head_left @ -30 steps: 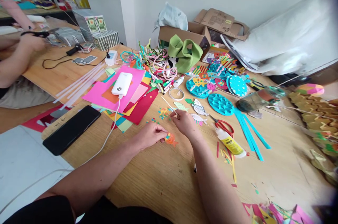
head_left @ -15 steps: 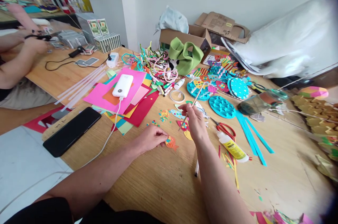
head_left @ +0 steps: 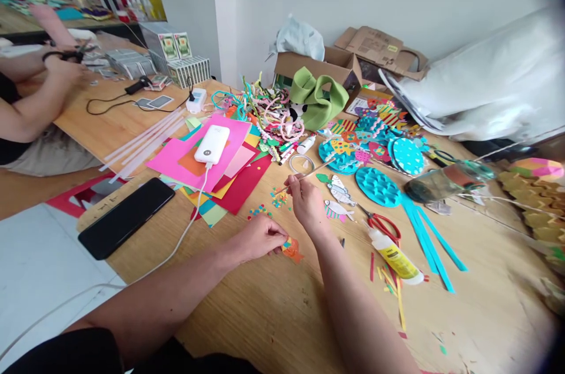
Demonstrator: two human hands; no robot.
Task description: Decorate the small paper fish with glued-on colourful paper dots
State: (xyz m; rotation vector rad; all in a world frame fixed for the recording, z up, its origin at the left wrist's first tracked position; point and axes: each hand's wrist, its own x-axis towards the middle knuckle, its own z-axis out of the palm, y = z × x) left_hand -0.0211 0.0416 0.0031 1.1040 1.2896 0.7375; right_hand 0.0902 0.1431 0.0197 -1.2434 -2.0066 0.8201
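Left grip (head_left: 263,237) pinches the orange paper fish (head_left: 293,250) at its patterned end, on or just above the worktop (head_left: 273,309); right grip (head_left: 308,204) holds a thin stick (head_left: 319,167), its far end by the scattered paper dots (head_left: 279,200); whether it touches one is too small to tell; holding the fish steady by its edge should leave its face clear; a light, slanted touch of the stick seems best, since such tiny dots would probably scatter under a heavy press.

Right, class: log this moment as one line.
left hand: holds orange paper fish | right hand: holds thin stick, tip near paper dots
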